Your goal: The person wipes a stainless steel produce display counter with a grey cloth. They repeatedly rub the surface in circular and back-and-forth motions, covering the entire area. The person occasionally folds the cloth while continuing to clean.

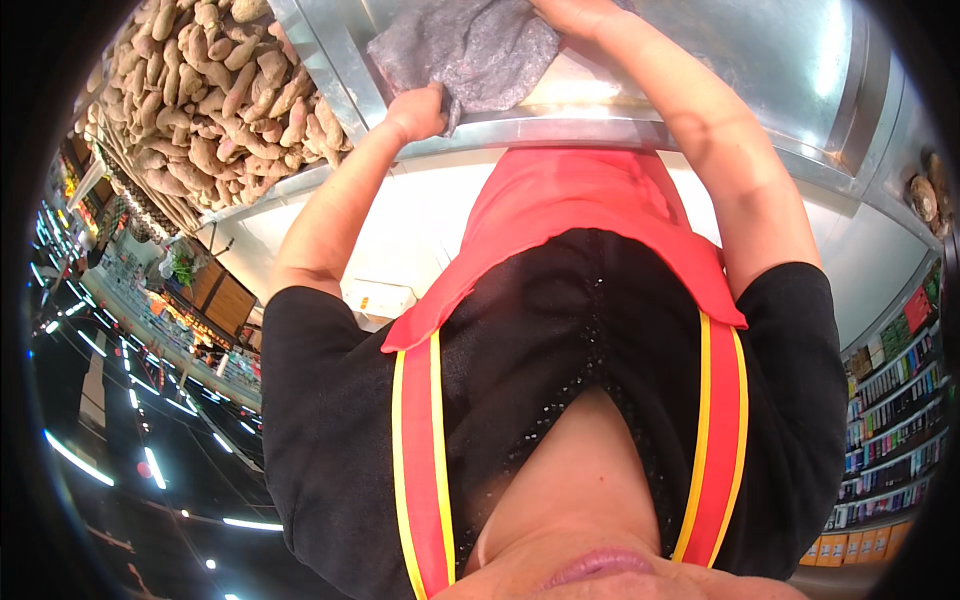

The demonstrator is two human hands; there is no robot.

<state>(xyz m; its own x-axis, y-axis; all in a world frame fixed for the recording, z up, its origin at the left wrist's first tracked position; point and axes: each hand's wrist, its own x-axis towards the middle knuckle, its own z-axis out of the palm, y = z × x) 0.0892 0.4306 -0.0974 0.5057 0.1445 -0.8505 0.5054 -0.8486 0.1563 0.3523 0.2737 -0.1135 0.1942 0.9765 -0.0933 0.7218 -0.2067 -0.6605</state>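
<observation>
A dark grey cloth (480, 56) lies bunched over a stainless steel counter (720, 45) at the top of the view. My left hand (418, 112) grips its near left corner at the counter's front edge, and a bit of cloth hangs below the fingers. My right hand (577, 15) is on the cloth's far right side. The picture's upper edge cuts off part of that hand, so its finger closure is unclear. Between the hands, beneath the cloth, a pale, brightly lit surface (574, 79) shows.
A heap of sweet potatoes (217, 105) fills the bin left of the counter. Several brown roots (924, 196) lie at the far right. A white box-like object (381, 298) sits below my left forearm. Stocked shelves (892, 420) stand at lower right. I wear a red apron (577, 184).
</observation>
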